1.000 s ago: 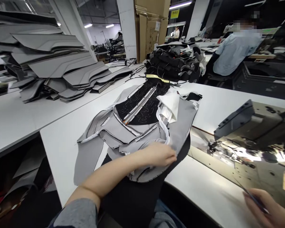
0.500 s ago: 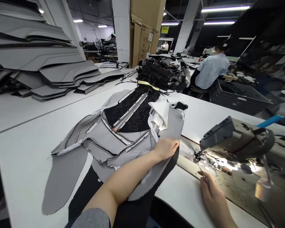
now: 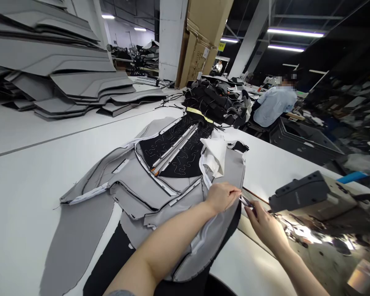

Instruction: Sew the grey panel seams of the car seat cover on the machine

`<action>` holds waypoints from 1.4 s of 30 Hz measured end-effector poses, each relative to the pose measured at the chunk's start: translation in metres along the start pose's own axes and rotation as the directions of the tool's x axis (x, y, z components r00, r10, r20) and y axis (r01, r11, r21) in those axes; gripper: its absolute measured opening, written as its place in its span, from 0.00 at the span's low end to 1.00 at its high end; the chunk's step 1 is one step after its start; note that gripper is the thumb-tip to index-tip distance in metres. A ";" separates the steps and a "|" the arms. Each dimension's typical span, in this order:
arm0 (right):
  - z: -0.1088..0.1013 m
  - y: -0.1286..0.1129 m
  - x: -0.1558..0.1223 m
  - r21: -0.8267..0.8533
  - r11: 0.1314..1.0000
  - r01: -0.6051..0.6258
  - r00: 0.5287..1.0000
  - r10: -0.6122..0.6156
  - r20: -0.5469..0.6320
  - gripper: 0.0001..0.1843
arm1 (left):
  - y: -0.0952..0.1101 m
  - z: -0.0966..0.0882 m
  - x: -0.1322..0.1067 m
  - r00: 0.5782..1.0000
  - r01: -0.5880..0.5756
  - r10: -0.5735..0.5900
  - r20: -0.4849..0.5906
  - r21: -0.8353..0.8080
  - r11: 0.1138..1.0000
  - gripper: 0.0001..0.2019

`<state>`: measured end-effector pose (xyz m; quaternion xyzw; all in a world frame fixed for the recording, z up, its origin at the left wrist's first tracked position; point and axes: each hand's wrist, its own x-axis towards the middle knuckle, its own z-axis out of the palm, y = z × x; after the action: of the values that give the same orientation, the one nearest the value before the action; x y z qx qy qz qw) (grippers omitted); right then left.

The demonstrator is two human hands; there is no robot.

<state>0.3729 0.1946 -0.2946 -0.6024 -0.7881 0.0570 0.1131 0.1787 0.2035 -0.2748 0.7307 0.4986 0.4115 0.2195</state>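
A large cover (image 3: 160, 185) sewn from grey padded panels and black panels with wavy stitching lies spread on the white table. My left hand (image 3: 222, 196) is closed on its right edge, fingertips pinched together. In my right hand (image 3: 267, 225) is a small pointed metal tool (image 3: 246, 201), which looks like thread snips. Its tip meets the cover's edge right beside my left fingertips. What the tip touches is too small to make out. A loose white fabric piece (image 3: 215, 155) lies on the cover just beyond my left hand.
A sewing machine (image 3: 314, 201) with its lamp lit stands at the right, close to my right forearm. Stacked grey panels (image 3: 77, 57) fill the far left. A dark heap of sewn pieces (image 3: 216, 98) and cardboard (image 3: 200, 45) are behind. A co-worker (image 3: 274, 105) sits beyond.
My right hand has moved up and left from beside the machine's needle area to my left fingertips, bringing the tool along. My left hand keeps its pinch on the edge. The view has shifted slightly.
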 end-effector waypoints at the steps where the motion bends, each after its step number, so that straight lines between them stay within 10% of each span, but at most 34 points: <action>1: -0.001 -0.004 0.006 -0.033 0.999 0.005 1.000 -0.005 0.015 0.17 | 0.000 0.001 -0.002 1.000 -0.028 0.028 -0.008 0.011 1.000 0.10; 9: 0.016 -0.013 0.013 -0.153 0.988 0.018 1.000 -0.018 -0.001 0.16 | 0.000 0.000 -0.005 0.991 -0.133 0.133 0.006 0.079 0.988 0.09; 15: 0.025 0.029 -0.047 -0.141 0.990 -0.009 0.998 0.000 -0.058 0.15 | 0.052 -0.007 -0.022 0.960 -0.221 0.175 0.220 0.206 0.953 0.11; 17: 0.024 0.052 -0.067 -0.167 0.984 -0.057 0.997 0.047 -0.060 0.12 | 0.072 0.010 -0.046 0.877 -0.359 0.235 0.419 0.248 0.900 0.12; 21: 0.015 0.095 -0.090 -0.223 0.953 -0.203 0.978 0.186 -0.094 0.10 | 0.079 0.052 -0.100 0.573 -0.651 0.375 0.729 0.127 0.748 0.25; 23: 0.009 0.111 -0.092 -0.239 0.930 -0.280 0.958 0.256 -0.126 0.16 | 0.071 0.065 -0.112 0.515 -0.707 0.410 0.753 0.103 0.700 0.33; 42: -0.006 0.159 -0.067 -0.150 0.952 -0.267 0.952 0.237 -0.196 0.16 | 0.077 0.133 -0.066 0.812 -0.474 0.297 0.502 0.272 0.837 0.18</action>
<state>0.5404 0.1723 -0.3323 -0.7086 -0.6933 -0.0516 0.1205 0.3193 0.1244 -0.3191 0.9198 0.3446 0.1658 0.0884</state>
